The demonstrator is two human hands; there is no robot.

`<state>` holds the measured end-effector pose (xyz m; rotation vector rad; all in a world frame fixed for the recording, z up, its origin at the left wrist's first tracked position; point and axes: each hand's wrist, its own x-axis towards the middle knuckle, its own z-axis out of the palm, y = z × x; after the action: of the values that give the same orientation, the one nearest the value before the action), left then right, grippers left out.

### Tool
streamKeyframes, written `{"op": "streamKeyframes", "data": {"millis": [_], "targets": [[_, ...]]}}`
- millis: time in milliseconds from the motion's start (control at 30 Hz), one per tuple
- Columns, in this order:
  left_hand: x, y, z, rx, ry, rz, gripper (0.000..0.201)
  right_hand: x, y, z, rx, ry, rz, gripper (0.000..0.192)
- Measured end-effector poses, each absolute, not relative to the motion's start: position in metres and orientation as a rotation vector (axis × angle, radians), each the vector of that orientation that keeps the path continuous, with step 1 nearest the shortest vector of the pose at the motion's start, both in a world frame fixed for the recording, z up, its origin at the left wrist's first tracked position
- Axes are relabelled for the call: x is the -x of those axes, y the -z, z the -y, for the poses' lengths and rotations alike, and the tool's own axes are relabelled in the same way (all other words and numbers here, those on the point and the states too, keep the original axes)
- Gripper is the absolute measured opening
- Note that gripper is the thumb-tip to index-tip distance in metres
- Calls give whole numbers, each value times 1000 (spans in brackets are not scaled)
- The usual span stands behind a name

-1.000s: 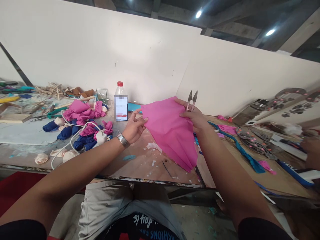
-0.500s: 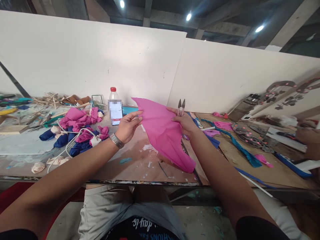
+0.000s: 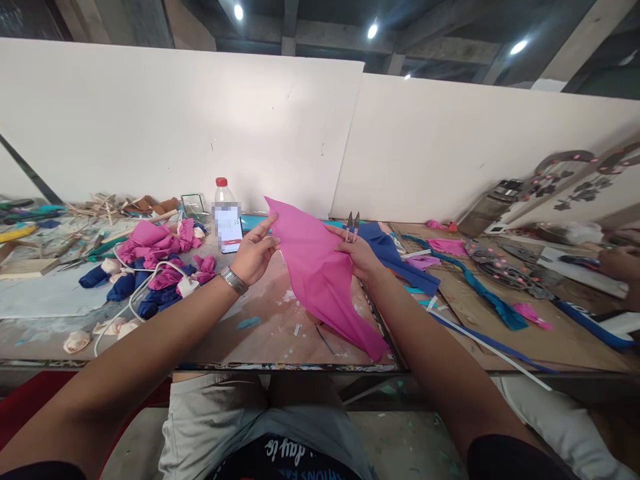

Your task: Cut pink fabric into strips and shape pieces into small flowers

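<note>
A person sits at a workbench (image 3: pixel 280 333) and holds a pink cloth (image 3: pixel 320 273) up in front of them at about twelve o'clock, above the bench's near middle. The left hand (image 3: pixel 253 257) pinches the cloth's upper left edge, thumb and fingers closed on it. The right hand (image 3: pixel 360 253) grips the right edge, fingers clamped on the cloth and also around small thread snips (image 3: pixel 351 225), whose points stick upward, away from the fabric. Held at two edges, the cloth hangs in a long fold, its low tip resting near the bench's front edge at five o'clock. At ten o'clock lies a heap of pink and blue cloth pieces (image 3: pixel 155 260) with a white cord (image 3: pixel 145 287). A plastic bottle (image 3: pixel 226 215) stands at eleven o'clock. Blue cloth (image 3: pixel 395 257) lies at two o'clock. Another person's hand (image 3: pixel 620 263) shows at three o'clock.
</note>
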<state>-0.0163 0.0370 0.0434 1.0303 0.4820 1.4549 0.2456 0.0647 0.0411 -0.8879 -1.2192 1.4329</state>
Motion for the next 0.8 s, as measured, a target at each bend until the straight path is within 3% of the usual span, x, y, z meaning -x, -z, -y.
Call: {"op": "streamKeyframes", "data": {"millis": [600,800], "targets": [[7,-34,-73,-1008,-1546,-534,57,-238,-25,-56,897,-1512,1226,66],[11,-34,-90,-1037,-1425,-553,66,-236,-25,-54,908,-1498,1227,66]]}}
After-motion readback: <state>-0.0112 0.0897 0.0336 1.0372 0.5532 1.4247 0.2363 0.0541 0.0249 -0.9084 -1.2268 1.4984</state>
